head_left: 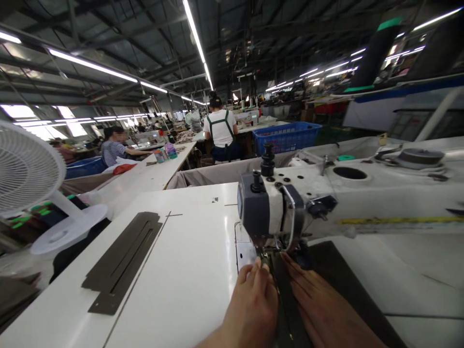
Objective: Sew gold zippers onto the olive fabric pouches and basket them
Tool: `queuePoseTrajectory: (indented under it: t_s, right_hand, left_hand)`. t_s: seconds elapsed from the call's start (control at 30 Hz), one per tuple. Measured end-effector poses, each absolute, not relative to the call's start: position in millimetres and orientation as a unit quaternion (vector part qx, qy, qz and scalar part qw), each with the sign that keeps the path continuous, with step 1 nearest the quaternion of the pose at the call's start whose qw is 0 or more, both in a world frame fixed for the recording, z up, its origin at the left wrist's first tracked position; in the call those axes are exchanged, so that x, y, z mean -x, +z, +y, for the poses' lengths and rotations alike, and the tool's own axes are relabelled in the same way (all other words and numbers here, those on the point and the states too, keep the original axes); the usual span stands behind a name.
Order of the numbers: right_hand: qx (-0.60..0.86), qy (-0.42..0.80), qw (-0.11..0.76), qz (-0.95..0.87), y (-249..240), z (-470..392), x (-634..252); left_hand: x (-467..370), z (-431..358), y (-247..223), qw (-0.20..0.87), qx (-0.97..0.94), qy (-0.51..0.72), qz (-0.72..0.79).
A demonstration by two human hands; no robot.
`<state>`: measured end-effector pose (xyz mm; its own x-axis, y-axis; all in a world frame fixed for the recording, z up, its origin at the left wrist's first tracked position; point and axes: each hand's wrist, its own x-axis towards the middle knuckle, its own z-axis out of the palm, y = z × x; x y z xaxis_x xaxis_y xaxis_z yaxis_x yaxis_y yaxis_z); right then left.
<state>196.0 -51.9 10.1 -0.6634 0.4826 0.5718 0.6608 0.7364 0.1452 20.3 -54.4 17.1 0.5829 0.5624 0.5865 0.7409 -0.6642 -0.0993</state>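
left hand (255,302) at machine head's (268,208) 7 o'clock, bunched on cloth (288,302), pinch unclear; right hand (317,297) at 5, flat; feed straight, tips clear.

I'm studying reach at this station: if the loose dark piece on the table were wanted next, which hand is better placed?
Probably the left hand: it is nearer the loose piece, while the right hand lies farther across. Both are at the sewing machine.

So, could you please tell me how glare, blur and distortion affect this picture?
In the head view, strip lights burn to white, glare streaks the table beside the sewing machine, the dark cloth beneath shows little detail, the fan at left looks stretched, and the right edge is blurred.
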Motion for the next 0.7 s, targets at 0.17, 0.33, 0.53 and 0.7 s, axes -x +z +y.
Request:
queuePoseTrajectory:
  t_s: [0.17, 0.33, 0.53, 0.7]
  right_hand:
    - [0.335, -0.16, 0.25, -0.894, 12.0, -55.0, -195.0]
    - [0.348, -0.144, 0.268, -0.887, 5.1, -55.0, -193.8]
    - [0.333, -0.149, 0.294, -0.883, -4.2, -49.4, -192.6]
    - [0.336, -0.153, 0.313, -0.875, -1.4, -41.9, -192.6]
  left_hand:
    - [-19.2, -54.8, 23.3, 0.16, 0.884, -0.236, -0.37]
    - [-20.0, -51.3, 25.0, 0.153, 0.893, -0.221, -0.362]
    - [-18.4, -48.9, 25.1, 0.143, 0.894, -0.204, -0.372]
    - [-14.7, -45.0, 30.6, 0.107, 0.903, -0.179, -0.376]
